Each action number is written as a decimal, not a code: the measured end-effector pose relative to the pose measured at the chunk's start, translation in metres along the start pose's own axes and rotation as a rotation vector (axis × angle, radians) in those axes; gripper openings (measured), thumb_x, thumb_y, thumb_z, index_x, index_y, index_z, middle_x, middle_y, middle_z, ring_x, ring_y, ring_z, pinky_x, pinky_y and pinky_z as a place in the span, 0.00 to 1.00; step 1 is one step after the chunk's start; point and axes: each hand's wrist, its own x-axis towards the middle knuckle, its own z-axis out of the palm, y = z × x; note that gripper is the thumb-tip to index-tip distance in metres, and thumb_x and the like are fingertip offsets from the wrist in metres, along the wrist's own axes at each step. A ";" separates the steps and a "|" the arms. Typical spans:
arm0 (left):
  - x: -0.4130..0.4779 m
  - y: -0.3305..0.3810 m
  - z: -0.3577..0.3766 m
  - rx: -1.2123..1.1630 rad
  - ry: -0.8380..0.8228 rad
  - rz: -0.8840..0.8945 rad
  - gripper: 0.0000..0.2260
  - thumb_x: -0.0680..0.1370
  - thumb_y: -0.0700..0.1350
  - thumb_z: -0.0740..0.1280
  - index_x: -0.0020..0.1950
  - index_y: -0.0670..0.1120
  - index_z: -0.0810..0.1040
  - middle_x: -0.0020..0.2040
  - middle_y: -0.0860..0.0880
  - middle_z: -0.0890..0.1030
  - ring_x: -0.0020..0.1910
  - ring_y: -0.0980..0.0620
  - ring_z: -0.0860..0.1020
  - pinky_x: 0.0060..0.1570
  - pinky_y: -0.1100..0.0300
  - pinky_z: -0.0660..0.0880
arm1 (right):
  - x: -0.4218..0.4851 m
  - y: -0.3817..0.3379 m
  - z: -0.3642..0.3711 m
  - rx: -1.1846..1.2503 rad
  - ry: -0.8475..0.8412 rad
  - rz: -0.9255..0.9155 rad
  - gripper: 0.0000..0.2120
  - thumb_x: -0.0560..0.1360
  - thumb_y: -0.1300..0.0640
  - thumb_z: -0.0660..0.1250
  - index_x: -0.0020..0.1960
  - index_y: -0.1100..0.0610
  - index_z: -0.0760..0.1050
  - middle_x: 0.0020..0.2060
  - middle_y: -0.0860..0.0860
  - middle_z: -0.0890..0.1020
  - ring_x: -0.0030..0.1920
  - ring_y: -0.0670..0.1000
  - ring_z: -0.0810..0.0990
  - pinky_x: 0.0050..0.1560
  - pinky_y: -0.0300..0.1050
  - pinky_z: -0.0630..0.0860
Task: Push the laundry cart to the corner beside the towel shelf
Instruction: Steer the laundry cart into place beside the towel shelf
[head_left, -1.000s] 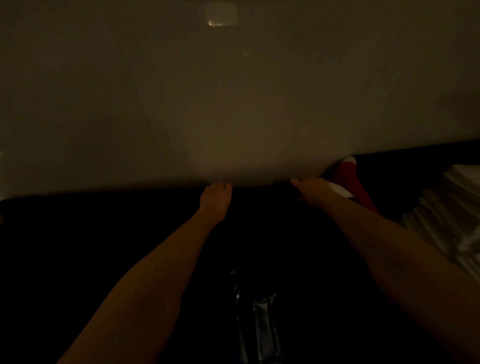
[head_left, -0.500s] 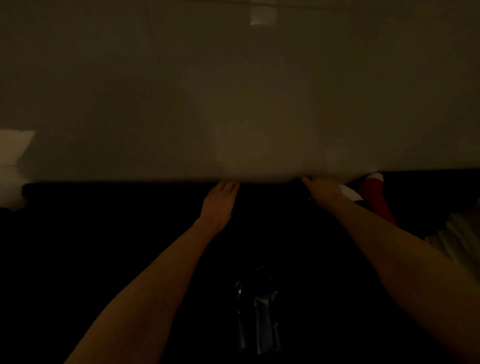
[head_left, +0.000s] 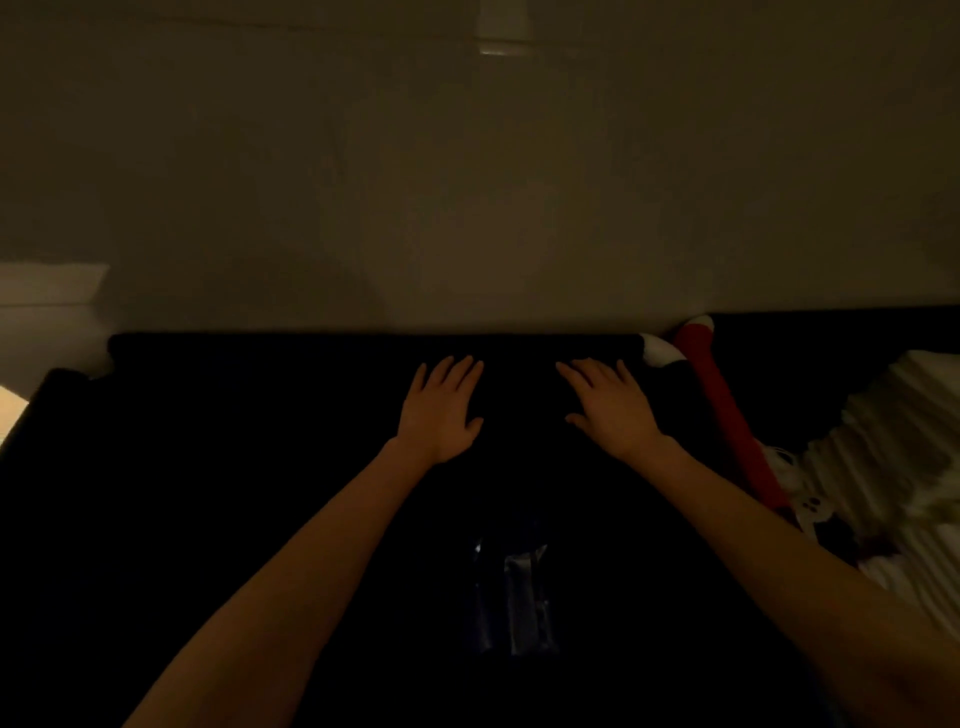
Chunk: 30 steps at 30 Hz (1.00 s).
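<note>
Dim room, pale tiles (head_left: 467, 208) ahead. Far edge of the cart (head_left: 260, 467) runs crosswise just beyond left hand (head_left: 444, 410) and right hand (head_left: 610, 410), both spread flat, gripping nothing.

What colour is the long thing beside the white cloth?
The long thing is red with a white tip, best seen in the head view.

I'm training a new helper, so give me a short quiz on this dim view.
1. True or false: the left hand grips a handle.
2. What lies to the right of the right hand? A) red and white item B) blue bucket C) green bottle
3. Fill in: both hands lie flat on a ___ surface.
Key: 1 false; 2 A; 3 black.
</note>
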 end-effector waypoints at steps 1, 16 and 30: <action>-0.015 0.002 -0.004 -0.010 0.015 0.008 0.34 0.76 0.56 0.62 0.77 0.47 0.52 0.77 0.47 0.56 0.75 0.46 0.53 0.73 0.45 0.49 | -0.014 -0.012 -0.002 0.012 0.022 0.002 0.34 0.73 0.51 0.69 0.74 0.55 0.58 0.70 0.56 0.67 0.71 0.58 0.63 0.70 0.60 0.54; -0.372 -0.036 0.032 -0.058 -0.076 0.260 0.32 0.76 0.65 0.52 0.73 0.45 0.65 0.70 0.48 0.71 0.69 0.47 0.68 0.69 0.47 0.51 | -0.284 -0.291 0.024 0.180 0.108 0.079 0.29 0.73 0.39 0.56 0.66 0.57 0.72 0.62 0.53 0.77 0.64 0.55 0.74 0.66 0.59 0.62; -0.460 0.011 0.047 -0.029 -0.489 0.402 0.32 0.78 0.46 0.64 0.76 0.49 0.49 0.62 0.42 0.75 0.56 0.40 0.77 0.52 0.49 0.74 | -0.369 -0.333 0.049 0.009 -0.270 -0.001 0.21 0.57 0.54 0.81 0.47 0.49 0.79 0.35 0.48 0.83 0.33 0.51 0.82 0.25 0.42 0.75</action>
